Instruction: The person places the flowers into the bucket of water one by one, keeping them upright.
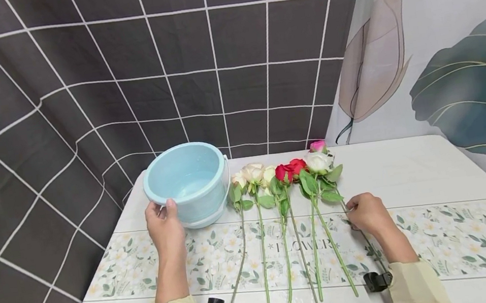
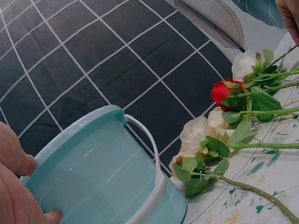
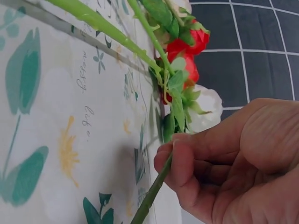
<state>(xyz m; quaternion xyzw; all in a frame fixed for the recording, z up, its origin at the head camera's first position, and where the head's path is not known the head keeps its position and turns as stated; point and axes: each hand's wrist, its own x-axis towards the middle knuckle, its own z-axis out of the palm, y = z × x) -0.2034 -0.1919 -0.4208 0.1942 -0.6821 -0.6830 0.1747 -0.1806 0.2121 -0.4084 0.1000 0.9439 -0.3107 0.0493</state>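
My left hand (image 1: 167, 233) grips the near left rim of a light blue plastic bucket (image 1: 201, 205), thumb and fingers at its edge. The bucket stands upright at the back left of the table, its white handle (image 2: 156, 186) hanging down the right side. On the right, my right hand (image 1: 370, 212) pinches the dark green stem (image 3: 156, 189) of the rightmost artificial flower between thumb and fingers. That stem runs up toward a white rose (image 1: 318, 162) and a pink flower (image 1: 317, 146); leaves hide which bloom it carries.
Several other flowers lie side by side, stems toward me, including red roses (image 1: 290, 170) and a cream rose (image 1: 253, 172). The white table (image 1: 410, 160) has a floral printed band. A dark gridded curtain (image 1: 244, 90) hangs behind, beside a leaf-patterned one (image 1: 378, 57).
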